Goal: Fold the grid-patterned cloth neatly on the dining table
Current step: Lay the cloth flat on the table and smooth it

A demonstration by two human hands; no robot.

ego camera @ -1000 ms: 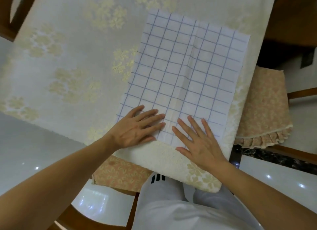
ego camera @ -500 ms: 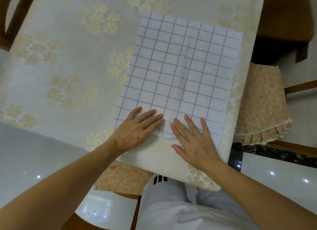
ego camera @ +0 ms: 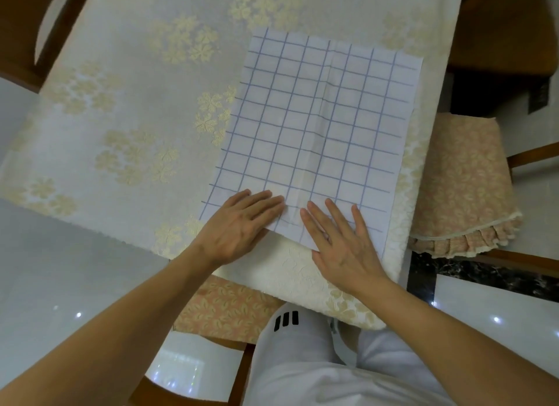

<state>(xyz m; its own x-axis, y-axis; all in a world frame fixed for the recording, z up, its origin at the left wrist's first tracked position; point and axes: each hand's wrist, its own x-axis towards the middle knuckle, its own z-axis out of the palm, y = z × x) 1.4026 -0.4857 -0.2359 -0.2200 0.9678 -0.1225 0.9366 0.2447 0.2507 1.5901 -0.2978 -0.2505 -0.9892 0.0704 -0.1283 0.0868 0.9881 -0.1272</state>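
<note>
The grid-patterned cloth point(ego camera: 314, 133) lies flat on the right part of the surface point(ego camera: 127, 109), which wears a flowered cover. Both hands, left hand point(ego camera: 239, 227) and right hand point(ego camera: 338, 242), press its near edge with straight, spread fingers, holding nothing.

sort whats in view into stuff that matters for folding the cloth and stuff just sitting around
Part of the job:
grid-patterned cloth
left hand, flat on it
right hand, flat on it
floral tablecloth beneath

Just around:
cushioned chair seat
near cushion
</note>
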